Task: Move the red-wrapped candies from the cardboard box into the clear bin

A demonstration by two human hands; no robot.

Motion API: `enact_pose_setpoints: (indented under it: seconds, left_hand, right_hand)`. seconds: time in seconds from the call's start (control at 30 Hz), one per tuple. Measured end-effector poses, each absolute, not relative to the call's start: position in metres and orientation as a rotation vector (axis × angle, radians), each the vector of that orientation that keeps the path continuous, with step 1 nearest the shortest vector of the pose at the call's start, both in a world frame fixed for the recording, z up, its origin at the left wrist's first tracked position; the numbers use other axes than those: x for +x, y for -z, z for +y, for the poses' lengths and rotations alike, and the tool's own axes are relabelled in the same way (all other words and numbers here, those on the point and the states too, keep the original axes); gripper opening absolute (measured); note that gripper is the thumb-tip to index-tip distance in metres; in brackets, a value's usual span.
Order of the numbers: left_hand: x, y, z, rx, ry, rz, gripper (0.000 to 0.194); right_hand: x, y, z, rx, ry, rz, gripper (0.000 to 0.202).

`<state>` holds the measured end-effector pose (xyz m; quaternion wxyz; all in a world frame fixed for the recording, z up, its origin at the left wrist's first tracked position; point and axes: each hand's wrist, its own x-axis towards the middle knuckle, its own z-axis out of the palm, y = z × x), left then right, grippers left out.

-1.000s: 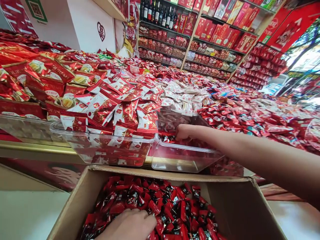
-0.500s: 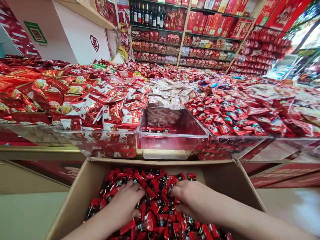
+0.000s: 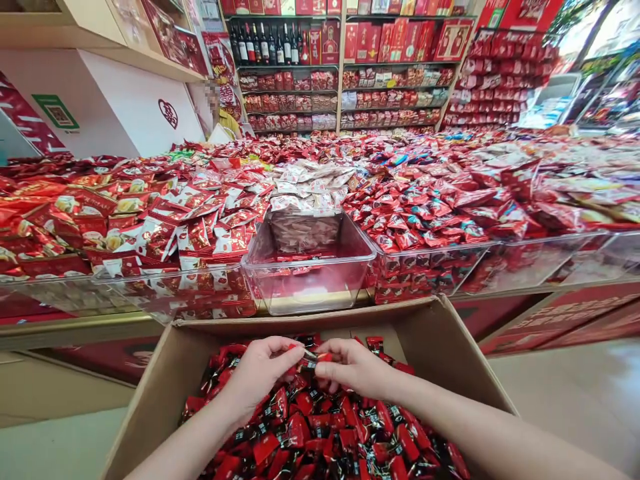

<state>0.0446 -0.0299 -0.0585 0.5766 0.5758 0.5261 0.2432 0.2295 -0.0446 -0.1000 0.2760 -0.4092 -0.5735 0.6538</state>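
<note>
A small red and black wrapped candy (image 3: 311,355) is pinched between my two hands, above a heap of similar candies (image 3: 320,433). My left hand (image 3: 267,370) grips its left end with thumb and fingers. The right end is in my right hand (image 3: 347,367), fingers curled. Both hands are inside an open cardboard box (image 3: 170,380), which the red and black candies fill in a loose pile. Just beyond the box's far edge stands a clear plastic bin (image 3: 305,287) with a few packets low inside and pale packets toward its back.
Clear bins heaped with red and white packets (image 3: 200,230) lie left of it; red packets (image 3: 425,213) fill those on the right. Behind are shelves of bottles (image 3: 267,47) and red boxes (image 3: 395,41). Part of a person in yellow (image 3: 229,123) shows behind the counter.
My hands have come up from the candies and together, now holding one candy between them. The head view has shifted, so the counter appears tilted and further left.
</note>
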Motion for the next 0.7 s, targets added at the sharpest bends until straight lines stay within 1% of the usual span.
enact_pose_setpoints:
  seconds: [0.07, 0.13, 0.2, 0.3, 0.37, 0.43, 0.47, 0.53, 0.6, 0.7]
  left_hand:
    - [0.055, 0.057, -0.034, 1.114, -0.682, 1.146, 0.022]
    - [0.061, 0.059, -0.037, 1.001, -0.762, 1.062, 0.020]
    - [0.064, 0.060, -0.039, 0.954, -0.787, 1.004, 0.019]
    - [0.062, 0.060, -0.040, 1.034, -0.739, 1.041, 0.022]
    - [0.059, 0.059, -0.041, 1.014, -0.636, 1.049, 0.031]
    - [0.056, 0.059, -0.043, 0.838, -0.557, 0.981, 0.040]
    - [0.055, 0.059, -0.044, 0.738, -0.548, 0.944, 0.041]
    - [0.053, 0.060, -0.046, 0.621, -0.595, 0.931, 0.034]
    - [0.053, 0.061, -0.047, 0.616, -0.689, 0.972, 0.026]
    - [0.057, 0.059, -0.051, 0.726, -0.890, 1.019, 0.034]
  right_hand:
    - [0.227, 0.093, -0.047, -1.038, -1.827, -1.386, 0.034]
    - [0.228, 0.087, -0.048, -0.999, -1.842, -1.309, 0.033]
    - [0.231, 0.084, -0.048, -0.974, -1.835, -1.277, 0.032]
    - [0.234, 0.084, -0.048, -1.020, -1.772, -1.334, 0.031]
    - [0.234, 0.087, -0.048, -1.080, -1.579, -1.521, 0.029]
    - [0.234, 0.090, -0.048, -1.066, -1.252, -1.798, 0.024]
    - [0.234, 0.091, -0.048, -1.027, -1.091, -1.917, 0.022]
    - [0.234, 0.090, -0.048, -0.956, -0.880, -2.070, 0.019]
    - [0.233, 0.086, -0.049, -0.958, -0.792, -2.078, 0.021]
    - [0.229, 0.075, -0.054, -1.033, -0.756, -1.936, 0.023]
